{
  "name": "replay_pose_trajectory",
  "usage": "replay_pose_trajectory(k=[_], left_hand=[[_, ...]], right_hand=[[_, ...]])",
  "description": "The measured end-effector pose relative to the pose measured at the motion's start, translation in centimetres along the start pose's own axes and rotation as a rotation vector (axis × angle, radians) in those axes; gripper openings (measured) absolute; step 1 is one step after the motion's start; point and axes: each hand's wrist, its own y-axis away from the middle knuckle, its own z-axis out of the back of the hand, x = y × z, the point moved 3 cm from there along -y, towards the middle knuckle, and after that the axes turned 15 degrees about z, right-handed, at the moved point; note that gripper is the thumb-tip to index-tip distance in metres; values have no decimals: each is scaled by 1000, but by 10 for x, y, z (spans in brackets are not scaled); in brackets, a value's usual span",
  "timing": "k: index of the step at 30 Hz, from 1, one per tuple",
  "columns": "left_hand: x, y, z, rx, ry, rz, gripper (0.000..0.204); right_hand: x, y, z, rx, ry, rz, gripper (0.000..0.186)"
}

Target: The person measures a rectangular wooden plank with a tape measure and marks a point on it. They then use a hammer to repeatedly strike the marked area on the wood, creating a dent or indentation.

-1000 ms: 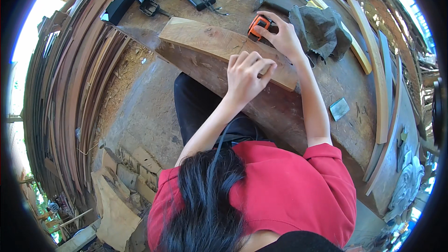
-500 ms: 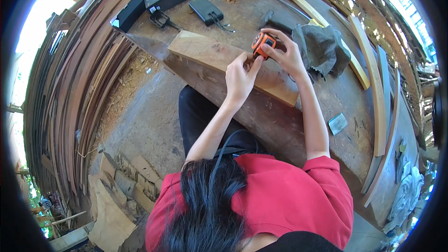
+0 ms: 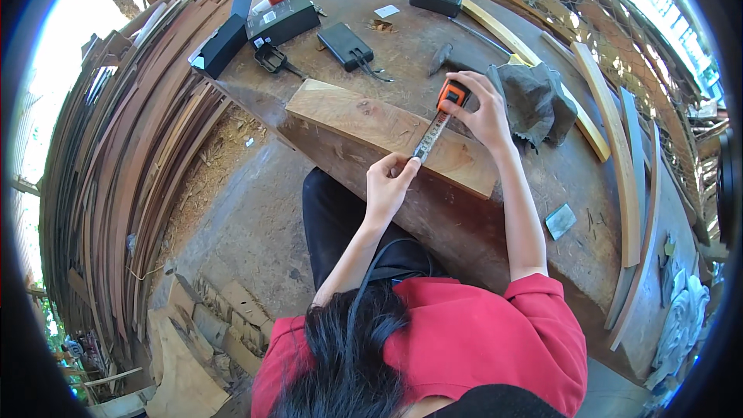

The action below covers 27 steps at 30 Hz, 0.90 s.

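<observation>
Pinching the tape blade [image 3: 429, 139] by its free end in the left hand [image 3: 386, 187] at the near edge of the wooden board [image 3: 362, 112]; gripping the orange tape case [image 3: 453, 95] in the right hand [image 3: 487, 113], beyond the far edge. Working across the board on the tabletop [image 3: 535, 182]. Ideally holding blade taut, flat, square to edge.

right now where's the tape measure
In the head view, the tape measure is right of centre, its case in the right hand; its blade stretches over the wooden board to the left hand.
</observation>
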Motion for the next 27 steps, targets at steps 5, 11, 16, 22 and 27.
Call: replay_pose_trajectory(k=[5, 11, 16, 22, 27], left_hand=[[-14, 4, 2, -20, -104, 70, 28], [-4, 2, 8, 19, -62, 148, 26], [9, -5, 11, 78, -7, 179, 30], [13, -9, 10, 122, 31, 202, 30], [11, -5, 7, 145, 71, 246, 30]], right_hand=[[7, 2, -11, 84, -89, -13, 50], [4, -1, -9, 74, -55, -27, 51], [5, -1, -10, 56, -42, 26, 51], [6, -2, -8, 58, -76, -8, 51], [6, -2, -9, 58, -98, -33, 51]])
